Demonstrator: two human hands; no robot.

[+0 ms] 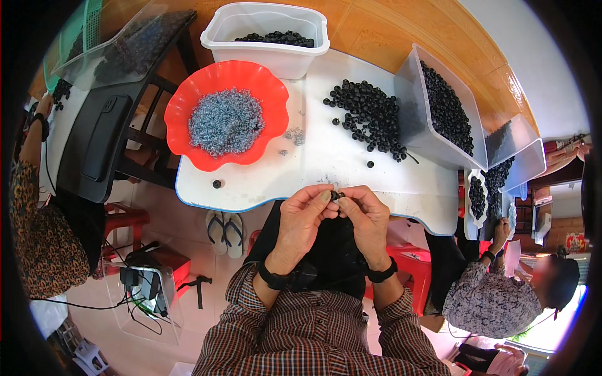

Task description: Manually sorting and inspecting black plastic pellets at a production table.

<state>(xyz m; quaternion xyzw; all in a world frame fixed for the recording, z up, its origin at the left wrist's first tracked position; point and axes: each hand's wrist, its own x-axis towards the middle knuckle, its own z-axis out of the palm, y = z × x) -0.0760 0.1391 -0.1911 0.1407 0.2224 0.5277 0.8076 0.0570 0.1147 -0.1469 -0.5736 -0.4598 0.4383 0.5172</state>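
At the front edge of the white table point(251, 190), my left hand point(300, 219) and my right hand point(365, 220) meet, fingertips together. Both are closed in a pinch around a small black part point(335, 196), mostly hidden by the fingers; its exact kind cannot be made out. Ahead and to the right lies a loose heap of small round black parts point(370, 113). To the left, a red wavy-rimmed bowl point(174, 119) holds many tiny clear grey-blue pieces. One round black part point(217, 184) sits alone near the table's left front edge.
A white tub point(263, 51) with black parts stands at the back. On the right, a clear bin point(419, 135) full of them leans toward the heap. Co-workers sit at left point(44, 232) and right point(495, 297). Sandals point(224, 233) and a red stool point(411, 269) are below.
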